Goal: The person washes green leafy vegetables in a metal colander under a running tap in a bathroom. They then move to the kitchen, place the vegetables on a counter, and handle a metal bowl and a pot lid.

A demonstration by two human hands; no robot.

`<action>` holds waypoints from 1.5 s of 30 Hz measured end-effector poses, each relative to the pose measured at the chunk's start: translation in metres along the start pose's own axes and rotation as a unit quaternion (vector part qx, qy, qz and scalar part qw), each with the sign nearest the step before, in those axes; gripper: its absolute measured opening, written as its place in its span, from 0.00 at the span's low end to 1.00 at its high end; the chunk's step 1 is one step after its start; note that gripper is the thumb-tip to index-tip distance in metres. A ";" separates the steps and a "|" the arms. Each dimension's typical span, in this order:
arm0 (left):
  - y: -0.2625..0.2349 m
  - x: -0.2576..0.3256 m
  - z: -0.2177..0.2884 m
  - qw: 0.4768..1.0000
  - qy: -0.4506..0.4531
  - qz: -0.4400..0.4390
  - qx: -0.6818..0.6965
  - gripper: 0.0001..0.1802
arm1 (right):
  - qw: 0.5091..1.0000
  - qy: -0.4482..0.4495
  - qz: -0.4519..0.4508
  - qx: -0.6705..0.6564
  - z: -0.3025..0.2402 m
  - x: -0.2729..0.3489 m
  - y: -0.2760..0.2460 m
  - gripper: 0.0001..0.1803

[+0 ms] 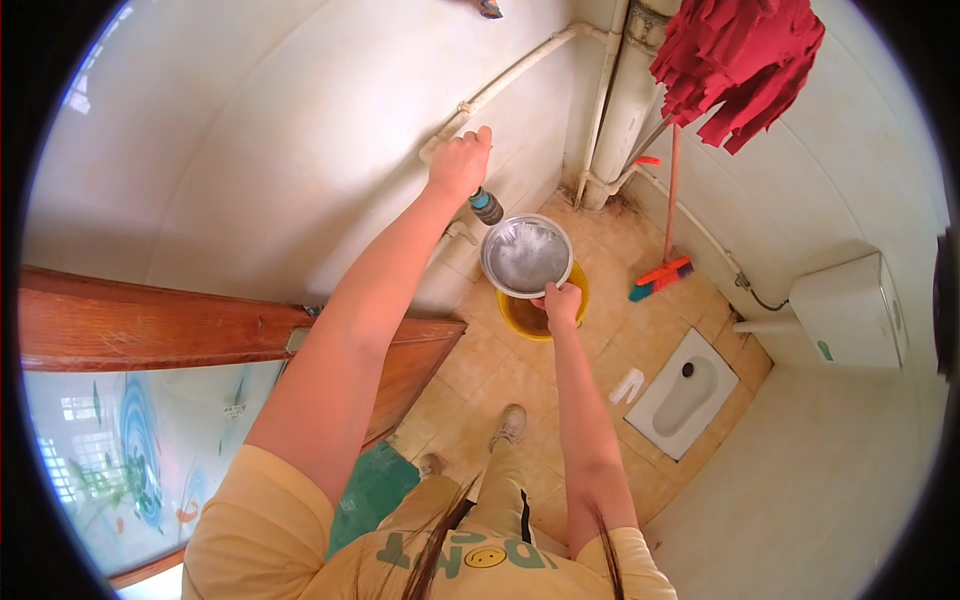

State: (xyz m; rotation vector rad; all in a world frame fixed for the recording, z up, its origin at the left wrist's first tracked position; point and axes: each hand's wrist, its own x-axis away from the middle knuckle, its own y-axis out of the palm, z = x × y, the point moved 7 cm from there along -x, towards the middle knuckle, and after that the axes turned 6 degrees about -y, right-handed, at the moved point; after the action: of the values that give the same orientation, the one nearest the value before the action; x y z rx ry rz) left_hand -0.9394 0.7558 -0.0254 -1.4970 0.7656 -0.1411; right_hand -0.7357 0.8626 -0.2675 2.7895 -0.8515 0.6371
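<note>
My left hand (462, 162) is closed at the wall tap, its fingers hiding the handle. Just below the hand, the tap's dark nozzle (486, 207) with a blue collar points down toward a round metal basin (528, 262). White, splashing water shows inside the basin. My right hand (561, 303) grips the basin's near rim and holds it under the nozzle. Beneath the basin is a yellow bucket (520, 325), partly covered by it, with something brownish inside.
A red cloth mop head (740, 70) hangs at the upper right. Below it a broom (662, 277) leans in the corner near pipes (620, 110). A squat toilet (684, 393) lies to the right, under a white cistern (850, 310). A wooden door (160, 325) stands at left.
</note>
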 end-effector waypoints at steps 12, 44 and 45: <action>-0.047 0.060 0.031 0.985 0.077 -0.048 0.146 0.18 | 0.989 0.029 0.037 -0.137 0.008 0.029 -0.054 0.07; -0.004 0.049 0.063 0.991 0.070 -0.054 0.097 0.25 | 0.516 0.153 0.393 0.746 -0.035 0.166 -0.695 0.08; -0.005 0.049 0.063 0.991 0.070 -0.060 0.095 0.26 | 0.504 0.159 0.400 0.749 -0.038 0.168 -0.705 0.08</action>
State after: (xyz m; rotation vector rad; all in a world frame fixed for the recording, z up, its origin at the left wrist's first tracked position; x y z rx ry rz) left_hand -0.8660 0.7822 -0.0453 -1.3609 0.7508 -0.4030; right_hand -0.2268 1.3721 -0.1764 2.4897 -2.2529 3.2708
